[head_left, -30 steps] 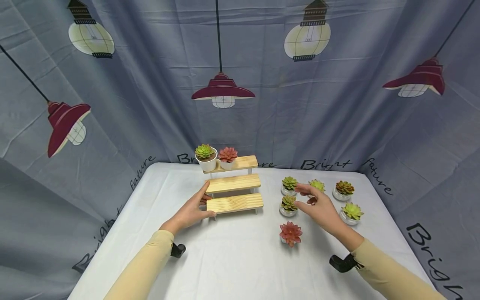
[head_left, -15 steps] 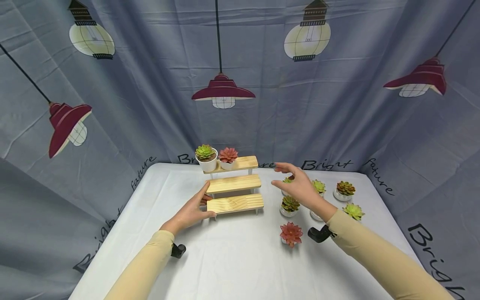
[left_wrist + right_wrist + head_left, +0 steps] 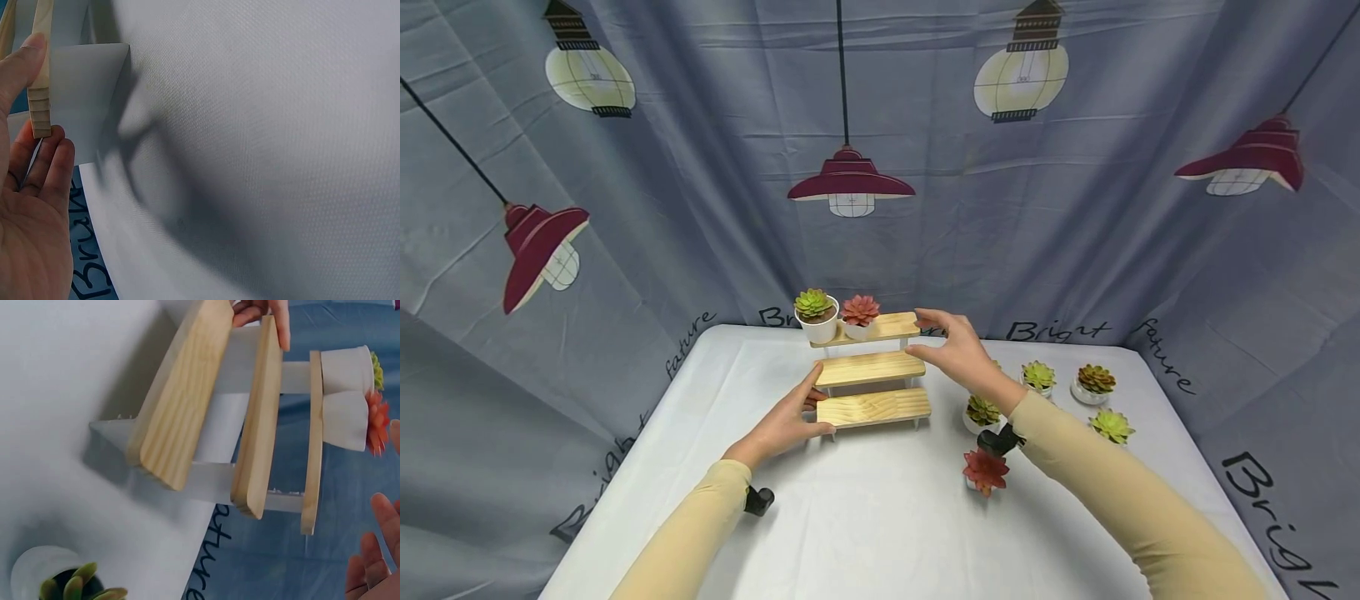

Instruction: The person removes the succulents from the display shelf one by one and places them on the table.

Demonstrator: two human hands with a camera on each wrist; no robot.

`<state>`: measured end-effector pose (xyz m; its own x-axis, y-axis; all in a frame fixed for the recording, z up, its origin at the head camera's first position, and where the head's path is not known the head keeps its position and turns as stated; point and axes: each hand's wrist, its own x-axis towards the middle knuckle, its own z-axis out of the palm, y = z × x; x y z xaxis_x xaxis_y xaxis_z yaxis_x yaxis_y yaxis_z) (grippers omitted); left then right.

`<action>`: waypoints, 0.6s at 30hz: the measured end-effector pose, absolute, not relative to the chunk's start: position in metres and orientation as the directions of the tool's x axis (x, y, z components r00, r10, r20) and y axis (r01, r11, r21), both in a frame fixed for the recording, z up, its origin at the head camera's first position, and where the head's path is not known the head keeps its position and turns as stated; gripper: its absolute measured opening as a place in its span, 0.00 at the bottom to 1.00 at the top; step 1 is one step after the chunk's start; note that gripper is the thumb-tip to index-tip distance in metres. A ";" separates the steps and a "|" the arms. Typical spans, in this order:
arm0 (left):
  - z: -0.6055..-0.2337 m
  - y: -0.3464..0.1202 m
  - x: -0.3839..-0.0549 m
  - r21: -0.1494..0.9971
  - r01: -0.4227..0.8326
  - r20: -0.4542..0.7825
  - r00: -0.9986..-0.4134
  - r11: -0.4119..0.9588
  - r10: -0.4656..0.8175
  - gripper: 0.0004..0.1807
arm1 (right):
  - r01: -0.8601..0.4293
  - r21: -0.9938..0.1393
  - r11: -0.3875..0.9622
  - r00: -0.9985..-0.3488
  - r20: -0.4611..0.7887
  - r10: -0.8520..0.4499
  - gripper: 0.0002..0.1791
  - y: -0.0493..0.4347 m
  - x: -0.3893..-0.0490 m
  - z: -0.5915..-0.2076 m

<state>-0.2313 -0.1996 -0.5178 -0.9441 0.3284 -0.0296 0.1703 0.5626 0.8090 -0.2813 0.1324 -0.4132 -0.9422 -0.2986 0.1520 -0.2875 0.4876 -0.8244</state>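
Note:
A three-tier wooden plant stand (image 3: pixel 871 368) with white supports stands toward the back of the table. My left hand (image 3: pixel 781 425) grips its left end, the thumb (image 3: pixel 28 59) lying against a wooden board. On the top tier, a green succulent in a white pot (image 3: pixel 817 318) sits at the left beside a red succulent in a smaller white pot (image 3: pixel 860 312). My right hand (image 3: pixel 957 354) hovers by the right end of the top tier, thumb and fingers spread apart with nothing between them. In the right wrist view its fingers (image 3: pixel 370 556) are apart from the stand.
Several potted succulents stand on the right: a red one (image 3: pixel 986 471) in front, a dark green one (image 3: pixel 982 410), and light green (image 3: pixel 1037 375), brownish (image 3: pixel 1095 380) and bright green (image 3: pixel 1112 425) ones farther right. My right forearm passes over them. A printed curtain (image 3: pixel 955 208) hangs behind the table.
My right hand has moved left from over the succulents on the right to the stand's top tier, its fingers staying spread. My left hand keeps its grip on the stand.

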 end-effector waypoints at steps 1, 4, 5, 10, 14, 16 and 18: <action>-0.518 -0.199 -0.231 0.809 0.170 -0.030 -0.944 0.562 0.328 0.64 | -0.290 -0.822 0.490 -0.942 0.155 -0.298 0.39 0.130 -0.282 -0.413; -0.517 -0.199 -0.230 0.808 0.169 -0.031 -0.944 0.564 0.328 0.64 | -0.297 -0.808 0.509 -0.941 0.157 -0.300 0.39 0.125 -0.285 -0.413; -0.516 -0.199 -0.230 0.806 0.169 -0.032 -0.944 0.567 0.328 0.64 | -0.302 -0.801 0.517 -0.940 0.159 -0.302 0.39 0.123 -0.286 -0.413; -0.515 -0.198 -0.230 0.803 0.170 -0.030 -0.946 0.571 0.324 0.63 | -0.320 -0.765 0.559 -0.937 0.170 -0.304 0.39 0.115 -0.292 -0.414; -0.515 -0.198 -0.230 0.803 0.170 -0.030 -0.946 0.571 0.324 0.63 | -0.321 -0.751 0.577 -0.937 0.163 -0.308 0.40 0.107 -0.295 -0.415; -0.515 -0.198 -0.231 0.804 0.172 -0.029 -0.945 0.570 0.326 0.63 | -0.317 -0.748 0.583 -0.938 0.159 -0.307 0.40 0.103 -0.297 -0.415; -0.516 -0.198 -0.231 0.805 0.173 -0.029 -0.944 0.567 0.328 0.63 | -0.317 -0.746 0.586 -0.939 0.158 -0.306 0.41 0.099 -0.299 -0.416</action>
<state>-0.2307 -0.1980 -0.5157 -0.9441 0.3284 -0.0288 0.1728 0.5674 0.8051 -0.2991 0.0994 -0.4164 -0.9388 -0.3058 0.1584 -0.3168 0.5863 -0.7456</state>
